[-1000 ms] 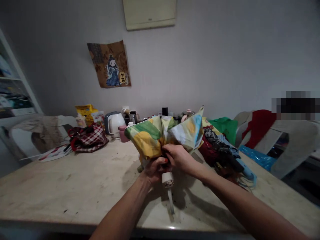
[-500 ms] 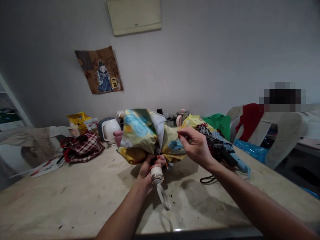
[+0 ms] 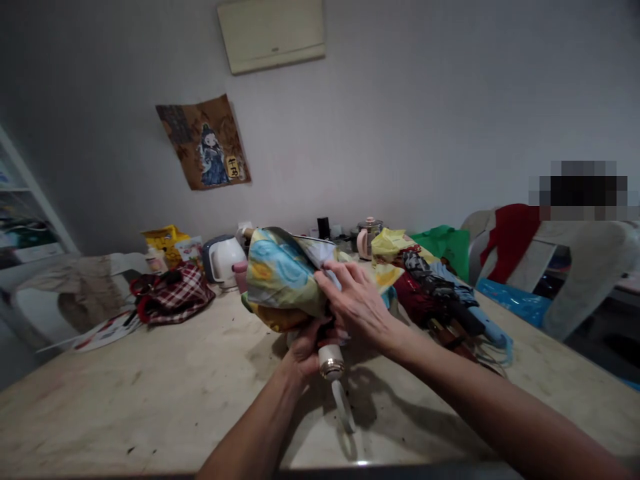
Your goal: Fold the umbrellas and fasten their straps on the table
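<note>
A folding umbrella (image 3: pixel 285 270) with a loosely bunched yellow, blue and green patterned canopy is held above the table. My left hand (image 3: pixel 307 347) is closed round it at the base of the canopy, just above its white handle (image 3: pixel 331 360). The handle has a gold-coloured ring and points toward me, with a pale wrist strap (image 3: pixel 343 407) hanging from its end. My right hand (image 3: pixel 357 300) is on the canopy's right side, its fingers closed over the folds by a whitish inner panel. Its fingertips are partly hidden in the fabric.
Several folded umbrellas (image 3: pixel 440 293) lie on the table to the right, before a green bag (image 3: pixel 445 247). A plaid bag (image 3: pixel 175 293), a white kettle (image 3: pixel 227 260) and a yellow packet (image 3: pixel 167 240) stand left. A glass pot (image 3: pixel 370 233) is behind. Someone's blurred head shows far right.
My right hand has moved left and inward, from a pinched pose beside the canopy onto its folds. The umbrella handle has shifted slightly right. The canopy's right side is more gathered.
</note>
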`<state>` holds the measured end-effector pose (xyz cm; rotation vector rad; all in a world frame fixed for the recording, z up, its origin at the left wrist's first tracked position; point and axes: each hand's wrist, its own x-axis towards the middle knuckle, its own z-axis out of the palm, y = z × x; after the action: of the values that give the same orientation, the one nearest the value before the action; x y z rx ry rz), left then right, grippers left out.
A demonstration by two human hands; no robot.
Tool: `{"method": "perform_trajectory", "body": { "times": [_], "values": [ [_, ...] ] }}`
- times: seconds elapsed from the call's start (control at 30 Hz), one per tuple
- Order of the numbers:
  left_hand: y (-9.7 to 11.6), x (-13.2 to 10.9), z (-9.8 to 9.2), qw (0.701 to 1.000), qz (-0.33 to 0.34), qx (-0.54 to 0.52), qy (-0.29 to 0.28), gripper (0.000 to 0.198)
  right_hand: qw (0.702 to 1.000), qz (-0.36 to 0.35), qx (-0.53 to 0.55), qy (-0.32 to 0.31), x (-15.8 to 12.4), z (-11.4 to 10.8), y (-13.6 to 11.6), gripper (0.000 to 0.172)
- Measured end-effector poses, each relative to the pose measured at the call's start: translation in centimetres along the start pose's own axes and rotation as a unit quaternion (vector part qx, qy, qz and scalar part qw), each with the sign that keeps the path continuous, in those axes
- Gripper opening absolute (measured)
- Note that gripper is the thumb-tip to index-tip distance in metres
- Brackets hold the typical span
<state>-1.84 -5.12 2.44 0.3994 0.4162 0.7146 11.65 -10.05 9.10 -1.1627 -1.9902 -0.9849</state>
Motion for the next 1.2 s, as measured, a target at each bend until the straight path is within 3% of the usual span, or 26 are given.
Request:
{"method": "perform_trajectory", "body": {
  "times": [0.1,0.23,0.33,0.43,0.63,0.7,0.77,0.87,0.93,1.03,1.07,1.2],
  "values": [
    [0.2,-0.4,0.0,0.996,-0.056,-0.038,-0.051,0.012,0.996,0.032,-0.06,-0.059,0.6,0.6,2.0,0.018],
    [0.8,-0.8,-0.3,0.992,-0.059,-0.1,-0.056,0.009,0.989,0.126,-0.034,-0.075,0.3,0.5,5.1,0.018],
    [1.0,-0.7,-0.6,0.99,-0.069,-0.108,-0.052,0.011,0.985,0.168,-0.024,-0.028,-0.3,-0.1,5.9,0.022],
    [0.9,-0.4,-0.6,0.992,-0.088,-0.078,-0.041,0.009,0.984,0.155,-0.07,0.049,-0.7,-0.6,6.2,0.037],
    [0.8,-0.1,0.0,0.987,-0.155,-0.036,0.011,0.012,0.967,0.216,-0.087,0.102,-0.5,-1.2,9.2,0.025],
    [0.7,-0.1,0.1,0.988,-0.148,-0.03,0.012,0.012,0.979,0.152,-0.112,0.075,-0.8,-0.9,9.0,0.03],
    [0.6,0.0,0.1,0.992,-0.125,-0.015,0.014,0.012,0.992,0.041,-0.112,0.033,-1.5,-0.4,7.9,0.032],
    [0.3,-0.1,0.3,0.996,-0.089,0.013,0.022,0.011,0.996,-0.055,-0.048,-0.05,-2.5,0.8,5.8,0.023],
    [0.0,-0.1,0.4,0.996,-0.073,0.029,0.029,0.01,0.994,-0.042,0.018,-0.099,-2.9,1.3,4.9,0.032],
    [-0.3,-0.1,0.6,0.997,-0.062,0.041,0.033,0.013,0.985,0.014,0.114,-0.126,-2.9,1.5,4.2,0.065],
    [-0.4,0.0,0.6,0.997,-0.061,0.042,0.034,0.014,0.983,0.021,0.133,-0.124,-2.7,1.5,4.1,0.065],
    [-0.5,0.3,0.4,0.997,-0.058,0.048,0.036,0.015,0.981,-0.032,0.159,-0.105,-1.8,1.2,3.2,0.032]
  ]
}}
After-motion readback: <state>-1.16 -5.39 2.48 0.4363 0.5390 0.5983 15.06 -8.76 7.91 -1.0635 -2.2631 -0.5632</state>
